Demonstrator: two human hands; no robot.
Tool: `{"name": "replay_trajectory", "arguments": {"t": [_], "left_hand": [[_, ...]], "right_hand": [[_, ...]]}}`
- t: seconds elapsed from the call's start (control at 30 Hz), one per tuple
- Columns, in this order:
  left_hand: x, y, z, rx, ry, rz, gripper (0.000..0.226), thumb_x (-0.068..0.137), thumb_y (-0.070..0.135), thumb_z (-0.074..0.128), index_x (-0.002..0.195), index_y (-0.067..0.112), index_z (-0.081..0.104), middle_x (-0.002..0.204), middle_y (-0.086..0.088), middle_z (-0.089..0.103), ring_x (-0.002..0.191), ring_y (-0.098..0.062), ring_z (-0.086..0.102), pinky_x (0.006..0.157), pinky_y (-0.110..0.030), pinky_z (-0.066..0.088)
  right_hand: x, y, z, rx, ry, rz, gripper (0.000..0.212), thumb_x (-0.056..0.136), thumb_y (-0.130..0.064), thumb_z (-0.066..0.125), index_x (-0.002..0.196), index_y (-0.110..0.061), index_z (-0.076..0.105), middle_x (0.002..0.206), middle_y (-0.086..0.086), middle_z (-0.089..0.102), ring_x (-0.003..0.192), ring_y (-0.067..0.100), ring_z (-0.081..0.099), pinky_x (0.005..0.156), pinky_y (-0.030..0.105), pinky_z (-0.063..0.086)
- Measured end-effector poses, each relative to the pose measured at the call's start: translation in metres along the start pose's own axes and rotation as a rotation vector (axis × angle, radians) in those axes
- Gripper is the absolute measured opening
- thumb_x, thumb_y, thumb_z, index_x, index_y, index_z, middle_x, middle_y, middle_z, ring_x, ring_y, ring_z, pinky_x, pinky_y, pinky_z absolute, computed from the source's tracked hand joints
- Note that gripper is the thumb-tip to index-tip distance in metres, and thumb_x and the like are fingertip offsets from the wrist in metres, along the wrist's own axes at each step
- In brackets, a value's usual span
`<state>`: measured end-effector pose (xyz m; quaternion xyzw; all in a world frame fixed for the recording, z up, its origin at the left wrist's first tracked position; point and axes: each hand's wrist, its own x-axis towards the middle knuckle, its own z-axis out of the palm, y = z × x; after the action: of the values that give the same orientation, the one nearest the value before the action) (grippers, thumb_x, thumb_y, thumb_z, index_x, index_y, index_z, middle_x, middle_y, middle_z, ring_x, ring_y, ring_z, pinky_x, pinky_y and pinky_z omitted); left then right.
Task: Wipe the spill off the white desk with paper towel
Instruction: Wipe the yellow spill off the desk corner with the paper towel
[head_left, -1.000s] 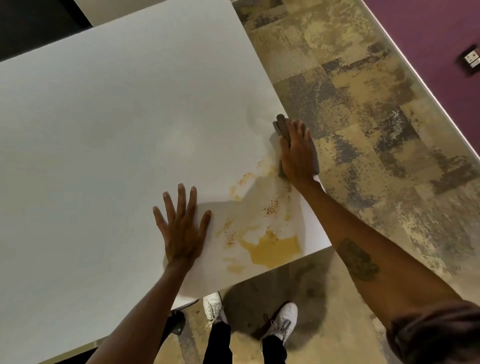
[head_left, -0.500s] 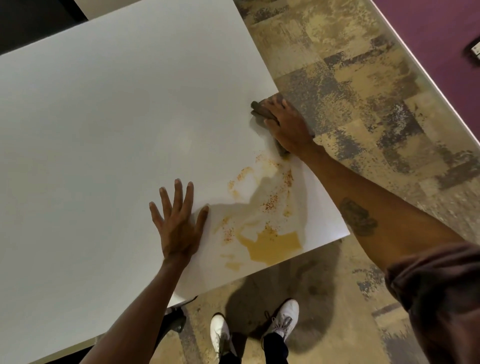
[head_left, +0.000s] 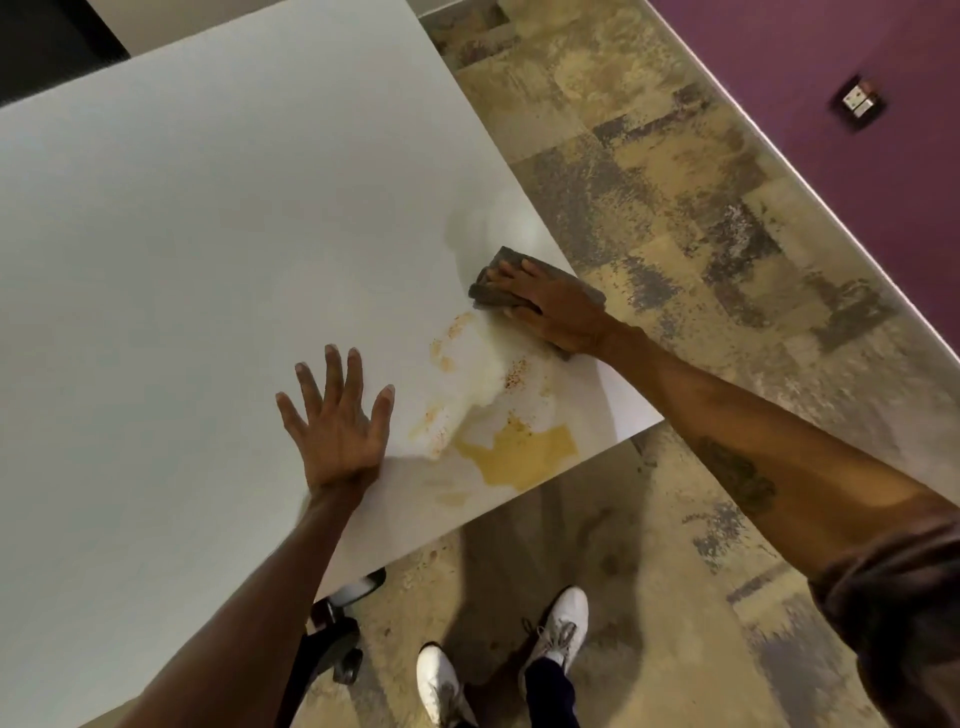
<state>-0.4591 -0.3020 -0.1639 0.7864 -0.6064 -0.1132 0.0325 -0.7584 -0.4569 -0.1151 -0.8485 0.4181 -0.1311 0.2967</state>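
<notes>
Spill (head_left: 519, 457) pools on desk (head_left: 208, 234); right hand (head_left: 558, 309) presses paper towel (head_left: 493, 293).

The white desk (head_left: 182, 249) has a smooth, matt top with a faint sheen near its right edge. The spill (head_left: 514, 452) lies on it as a wet, yellowish film with gritty reddish specks. The paper towel (head_left: 493, 291) under the right hand (head_left: 558, 312) looks grey-brown, soft and crumpled, dull in finish. The floor (head_left: 675, 218) is mottled tan and grey, rough-looking and matt. The shoes (head_left: 558, 629) look like white fabric with laces.
</notes>
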Motion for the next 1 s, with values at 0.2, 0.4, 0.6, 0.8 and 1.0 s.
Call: {"name": "replay_trajectory", "arguments": {"t": [0.2, 0.4, 0.6, 0.8, 1.0], "left_hand": [[0.000, -0.004, 0.004, -0.003, 0.011, 0.036, 0.078, 0.101, 0.071, 0.005, 0.166, 0.027, 0.004, 0.174, 0.006, 0.000, 0.161, -0.029, -0.004, 0.126, -0.062, -0.003], [-0.007, -0.019, 0.000, 0.003, -0.014, 0.170, 0.078, 0.101, 0.066, 0.006, 0.166, 0.022, 0.004, 0.174, 0.001, -0.001, 0.161, -0.029, -0.004, 0.125, -0.061, -0.006], [-0.013, -0.027, -0.005, 0.020, -0.052, 0.213, 0.078, 0.099, 0.070, -0.007, 0.165, 0.030, -0.006, 0.174, 0.005, -0.010, 0.160, -0.027, -0.011, 0.127, -0.060, -0.006], [-0.015, -0.021, -0.011, 0.028, -0.069, 0.207, 0.077, 0.101, 0.069, -0.001, 0.165, 0.028, -0.002, 0.174, 0.004, -0.010, 0.160, -0.029, -0.014, 0.127, -0.063, -0.003], [-0.015, -0.018, -0.015, 0.006, -0.065, 0.196, 0.077, 0.100, 0.069, 0.008, 0.165, 0.029, -0.003, 0.173, 0.005, -0.013, 0.159, -0.029, -0.018, 0.125, -0.065, -0.007]], "right_hand": [[-0.052, -0.022, 0.012, 0.031, 0.020, 0.047, 0.045, 0.103, -0.009, 0.047, 0.148, -0.003, 0.038, 0.158, 0.014, 0.032, 0.151, 0.027, 0.020, 0.126, 0.036, 0.008], [-0.105, -0.045, 0.030, 0.070, 0.055, 0.111, 0.044, 0.103, -0.009, 0.047, 0.146, -0.003, 0.041, 0.158, 0.016, 0.032, 0.151, 0.030, 0.018, 0.125, 0.041, 0.006], [-0.130, -0.076, 0.060, 0.059, 0.254, 0.249, 0.042, 0.102, -0.006, 0.050, 0.144, -0.005, 0.046, 0.155, 0.014, 0.038, 0.149, 0.024, 0.023, 0.125, 0.027, 0.002], [-0.109, -0.114, 0.095, 0.167, 0.567, 0.503, 0.040, 0.104, -0.015, 0.042, 0.143, -0.014, 0.049, 0.152, 0.008, 0.044, 0.147, 0.021, 0.030, 0.124, 0.047, 0.018], [-0.065, -0.123, 0.114, 0.143, 0.751, 0.806, 0.053, 0.100, -0.017, 0.040, 0.151, -0.007, 0.031, 0.158, 0.016, 0.030, 0.147, 0.028, 0.023, 0.122, 0.044, 0.015]]}}
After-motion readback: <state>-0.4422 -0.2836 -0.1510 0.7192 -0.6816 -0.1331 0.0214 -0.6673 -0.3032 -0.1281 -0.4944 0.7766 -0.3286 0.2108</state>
